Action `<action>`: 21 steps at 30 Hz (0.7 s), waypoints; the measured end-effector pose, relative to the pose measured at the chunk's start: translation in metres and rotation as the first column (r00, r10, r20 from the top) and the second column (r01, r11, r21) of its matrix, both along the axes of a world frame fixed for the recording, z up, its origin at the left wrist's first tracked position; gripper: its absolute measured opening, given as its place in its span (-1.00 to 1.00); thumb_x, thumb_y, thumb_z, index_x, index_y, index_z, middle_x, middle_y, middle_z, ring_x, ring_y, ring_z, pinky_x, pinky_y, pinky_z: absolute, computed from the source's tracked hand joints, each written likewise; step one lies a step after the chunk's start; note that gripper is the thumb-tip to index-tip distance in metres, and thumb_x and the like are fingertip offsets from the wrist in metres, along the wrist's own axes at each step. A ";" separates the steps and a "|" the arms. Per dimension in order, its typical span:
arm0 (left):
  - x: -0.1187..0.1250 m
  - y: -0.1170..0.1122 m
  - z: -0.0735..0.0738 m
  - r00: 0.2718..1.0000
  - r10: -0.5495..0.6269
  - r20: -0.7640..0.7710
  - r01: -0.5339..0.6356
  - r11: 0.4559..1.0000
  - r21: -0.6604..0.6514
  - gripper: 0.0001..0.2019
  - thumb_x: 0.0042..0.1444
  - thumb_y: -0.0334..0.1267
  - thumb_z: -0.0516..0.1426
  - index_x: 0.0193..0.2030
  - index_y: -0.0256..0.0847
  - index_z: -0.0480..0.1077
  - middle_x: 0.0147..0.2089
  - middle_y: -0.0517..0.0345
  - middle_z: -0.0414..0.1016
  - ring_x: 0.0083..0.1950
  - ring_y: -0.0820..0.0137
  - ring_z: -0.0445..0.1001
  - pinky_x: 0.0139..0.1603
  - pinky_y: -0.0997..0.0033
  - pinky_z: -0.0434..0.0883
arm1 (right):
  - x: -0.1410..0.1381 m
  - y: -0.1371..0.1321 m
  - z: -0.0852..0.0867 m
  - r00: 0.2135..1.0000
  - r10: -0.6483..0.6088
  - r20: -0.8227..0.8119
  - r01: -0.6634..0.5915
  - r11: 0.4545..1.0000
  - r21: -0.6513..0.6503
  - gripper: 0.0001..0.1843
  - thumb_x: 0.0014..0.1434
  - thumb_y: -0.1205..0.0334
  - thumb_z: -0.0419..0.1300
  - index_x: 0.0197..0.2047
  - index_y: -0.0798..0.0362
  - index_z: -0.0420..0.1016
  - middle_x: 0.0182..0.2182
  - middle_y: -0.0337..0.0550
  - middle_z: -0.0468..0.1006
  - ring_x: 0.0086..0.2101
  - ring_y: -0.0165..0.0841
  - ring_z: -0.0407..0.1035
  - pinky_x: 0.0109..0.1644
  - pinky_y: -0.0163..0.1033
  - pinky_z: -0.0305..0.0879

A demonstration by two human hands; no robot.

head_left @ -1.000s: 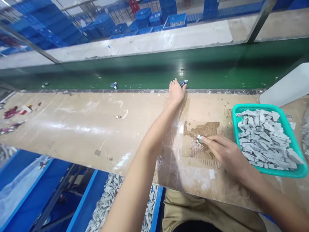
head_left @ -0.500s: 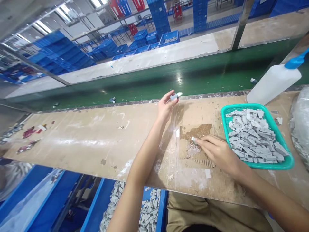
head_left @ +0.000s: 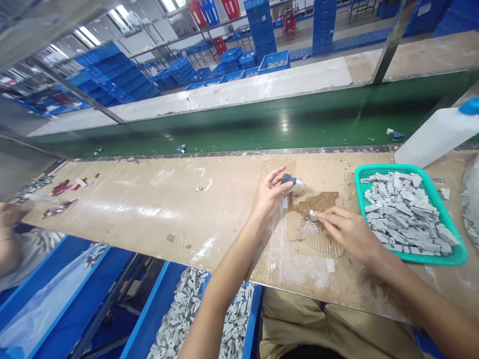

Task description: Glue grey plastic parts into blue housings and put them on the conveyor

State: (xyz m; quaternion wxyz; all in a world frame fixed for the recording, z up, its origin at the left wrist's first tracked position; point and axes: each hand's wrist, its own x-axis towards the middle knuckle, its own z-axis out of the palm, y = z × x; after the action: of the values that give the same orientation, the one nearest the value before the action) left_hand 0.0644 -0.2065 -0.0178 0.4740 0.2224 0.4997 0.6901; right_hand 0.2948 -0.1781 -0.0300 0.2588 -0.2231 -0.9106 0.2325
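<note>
My left hand [head_left: 272,192] pinches a small dark blue-grey plastic piece [head_left: 288,179] with a white tip pointing right, held above the bench. My right hand [head_left: 346,230] is closed on a small pale grey part [head_left: 313,216] at its fingertips. This part is low over a torn brown cardboard patch [head_left: 318,202] smeared with something shiny. To the right of my right hand stands a green plastic basket [head_left: 462,252] heaped with light grey pieces [head_left: 406,212]. The exact shape of what my right hand holds is partly hidden by the fingers.
A white bottle with a blue cap [head_left: 434,137] stands behind the basket. Beyond the bench [head_left: 130,199] runs a green belt [head_left: 239,127] carrying a few small parts. A blue bin [head_left: 147,304] of grey pieces sits below the front edge. A co-worker's hand [head_left: 9,215] shows at far left.
My left hand has come down and closer to my right hand with the dark piece. My right hand stays over the cardboard patch. The camera view has shifted, and a co-worker's hand shows at left.
</note>
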 end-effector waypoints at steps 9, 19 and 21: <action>0.007 -0.010 -0.002 0.964 -0.091 0.249 0.096 0.995 -0.007 -0.56 -0.25 -0.34 0.45 -0.17 -0.13 0.46 -0.20 0.18 0.61 -0.13 0.34 0.62 -0.02 0.34 0.53 | -0.002 -0.004 0.010 0.992 -0.059 -0.115 0.056 0.998 -0.034 -0.74 0.35 0.33 0.13 -0.03 0.03 0.64 -0.27 -0.10 0.67 -0.31 -0.34 0.58 -0.25 -0.25 0.52; 0.015 -0.014 -0.012 0.979 -0.204 0.022 0.203 0.979 0.007 -0.54 -0.32 -0.33 0.51 -0.19 -0.23 0.58 -0.15 0.08 0.63 -0.13 0.41 0.57 -0.02 0.36 0.48 | 0.005 -0.004 0.026 0.895 -0.182 -0.408 0.168 0.983 -0.071 -0.52 0.20 0.50 0.28 0.09 -0.19 0.60 -0.22 -0.23 0.65 -0.28 -0.42 0.53 -0.22 -0.29 0.49; 0.020 -0.016 -0.013 0.965 -0.263 0.003 0.262 0.964 0.035 -0.57 -0.28 -0.33 0.50 -0.19 -0.22 0.60 -0.12 0.06 0.62 -0.11 0.41 0.57 0.01 0.33 0.48 | 0.007 -0.004 0.027 0.884 -0.204 -0.420 0.183 0.979 -0.091 -0.47 0.20 0.52 0.28 0.11 -0.25 0.58 -0.21 -0.26 0.65 -0.28 -0.43 0.53 -0.22 -0.29 0.49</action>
State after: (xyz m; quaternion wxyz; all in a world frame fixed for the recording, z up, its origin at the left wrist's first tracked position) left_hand 0.0841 -0.2229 -0.0313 0.5593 0.2921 0.4520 0.6306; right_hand 0.3015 -0.1818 -0.0031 0.4683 -0.2626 -0.7991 0.2706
